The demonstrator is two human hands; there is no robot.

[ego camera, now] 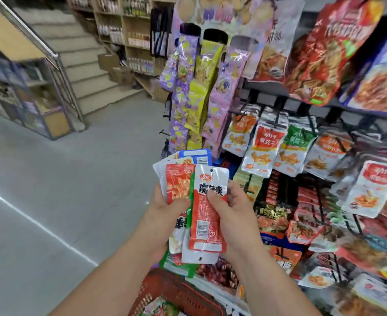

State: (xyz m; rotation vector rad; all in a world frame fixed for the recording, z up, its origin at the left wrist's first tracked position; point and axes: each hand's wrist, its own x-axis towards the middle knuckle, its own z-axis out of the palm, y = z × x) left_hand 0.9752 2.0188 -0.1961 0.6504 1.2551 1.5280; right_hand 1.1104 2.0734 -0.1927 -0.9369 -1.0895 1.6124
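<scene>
The right hand (232, 210) pinches a red-and-white snack packet (207, 224) at centre frame, thumb on its front; the left hand (165, 208) grips a fanned bunch of packets (178, 183) just behind it, their edges overlapping; a red basket (176, 290) sits below the forearms at the bottom edge; hanging snack racks (302, 156) crowd the right side; open grey floor (62, 190) spreads left toward stairs (85, 71) in the upper left.

Fanned snack packets (183, 179), upright, red-and-white packet (207, 215) in front.
</scene>
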